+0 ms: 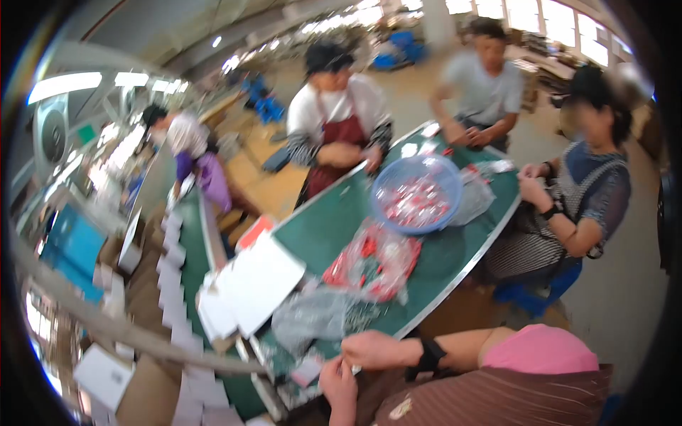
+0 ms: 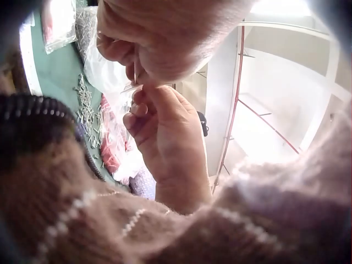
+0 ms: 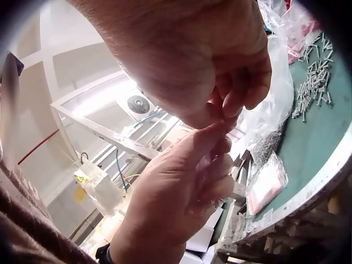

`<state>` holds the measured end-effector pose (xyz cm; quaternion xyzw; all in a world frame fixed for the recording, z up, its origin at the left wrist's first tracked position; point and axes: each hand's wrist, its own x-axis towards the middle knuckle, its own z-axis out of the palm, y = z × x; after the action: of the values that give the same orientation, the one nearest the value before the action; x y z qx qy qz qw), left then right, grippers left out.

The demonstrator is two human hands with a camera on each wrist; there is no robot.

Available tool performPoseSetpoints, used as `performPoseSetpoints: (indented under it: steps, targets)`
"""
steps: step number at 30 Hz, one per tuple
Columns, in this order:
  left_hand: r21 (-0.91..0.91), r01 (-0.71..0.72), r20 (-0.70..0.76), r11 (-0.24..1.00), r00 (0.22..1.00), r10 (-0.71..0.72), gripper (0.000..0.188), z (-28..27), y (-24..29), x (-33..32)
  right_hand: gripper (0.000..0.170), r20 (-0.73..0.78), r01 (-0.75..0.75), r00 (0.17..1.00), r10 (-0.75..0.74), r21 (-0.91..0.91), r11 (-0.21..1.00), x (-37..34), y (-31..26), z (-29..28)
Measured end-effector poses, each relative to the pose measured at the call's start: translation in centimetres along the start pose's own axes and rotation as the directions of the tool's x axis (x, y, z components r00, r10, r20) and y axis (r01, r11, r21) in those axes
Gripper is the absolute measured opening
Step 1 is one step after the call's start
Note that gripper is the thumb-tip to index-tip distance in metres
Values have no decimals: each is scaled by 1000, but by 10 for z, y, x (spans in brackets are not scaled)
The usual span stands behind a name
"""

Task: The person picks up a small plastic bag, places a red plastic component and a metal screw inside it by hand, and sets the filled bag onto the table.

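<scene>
My right hand (image 1: 380, 350) and left hand (image 1: 337, 387) meet at the fingertips over the near table edge. In the left wrist view, the left hand (image 2: 176, 36) comes from above, the right hand (image 2: 170, 135) from below. Between their pinching fingertips a thin pale edge (image 2: 131, 88) shows. Glossy clear plastic (image 3: 204, 165) shows in the left palm in the right wrist view; the fingers hide most of it. Beside the hands lie a small clear packet with pinkish contents (image 3: 268, 182), a clear plastic bag (image 3: 275, 104) and a pile of loose screws (image 3: 314, 82).
On the green table (image 1: 320, 220) stand a blue basin (image 1: 380, 213) of small red-and-white packets and a clear bag of red parts (image 1: 369, 263). White card sheets (image 1: 259, 284) lie left. Several people stand or sit around the table. A rail (image 1: 142, 337) crosses at left.
</scene>
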<state>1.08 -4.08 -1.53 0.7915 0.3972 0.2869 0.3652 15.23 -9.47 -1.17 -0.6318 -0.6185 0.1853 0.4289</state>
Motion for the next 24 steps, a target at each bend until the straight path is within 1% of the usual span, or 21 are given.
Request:
performPoseSetpoints:
  steps: [1,2,3,4,5,6,8,10,11,13,14,16,17,18,19,21,22,24]
  targets:
    - [-4,-30,1,1000,1000,30,13,1,0,1,21,82,76,994,-67,-102,992,2,-8,-10]
    - [8,-46,14,999,999,46,12,-2,2,1,20,41,-11,999,14,-65,998,3,-8,-6]
    - [12,-114,-27,993,993,114,12,-5,4,1,17,34,47,998,-44,-110,993,4,-8,-4]
    - [13,-122,-63,992,990,123,8,-6,9,3,14,-19,-24,1000,23,-48,999,6,-15,-4]
    - [19,-111,-79,994,991,112,7,-7,11,2,13,-23,-82,996,81,-61,995,7,-17,-3]
    - [11,-120,-81,993,989,120,6,-8,13,2,14,6,-107,994,107,-36,994,7,-21,-6]
    - [42,-144,-135,989,980,148,5,-9,17,1,12,-10,-121,993,121,-22,992,6,-19,0]
    - [96,-138,-149,986,977,151,4,-13,21,0,13,-62,-156,987,150,-99,983,9,-16,-1]
    - [100,-145,-148,984,976,159,5,-14,20,0,13,-49,-161,986,156,-107,981,10,-16,-2]
    - [103,-155,-152,983,974,169,6,-16,19,-1,13,-35,-149,988,148,-47,988,13,-17,-5]
    - [83,-135,-166,987,975,148,5,-17,18,0,13,-37,-148,989,146,-50,988,14,-19,-7]
    - [62,-125,-180,990,974,135,6,-17,17,2,13,67,-210,976,205,71,975,16,-23,-10]
    - [-65,-37,-158,997,987,27,6,-17,17,2,13,64,-208,977,204,68,976,15,-22,-9]
    - [-191,56,-120,980,990,-80,6,-15,16,2,12,69,-211,976,205,104,972,12,-19,-6]
    - [-196,56,-117,979,990,-80,6,-12,15,1,12,75,-216,975,207,139,966,10,-18,-4]
    - [-324,90,-49,942,992,-112,8,-5,10,-1,12,96,-247,967,235,147,958,8,-20,-5]
    - [-328,91,-46,940,993,-112,8,-4,7,-1,13,119,-276,959,259,160,948,7,-21,-5]
    - [-279,122,-29,953,990,-136,9,-4,1,-1,12,117,-254,964,238,155,955,3,-19,-3]
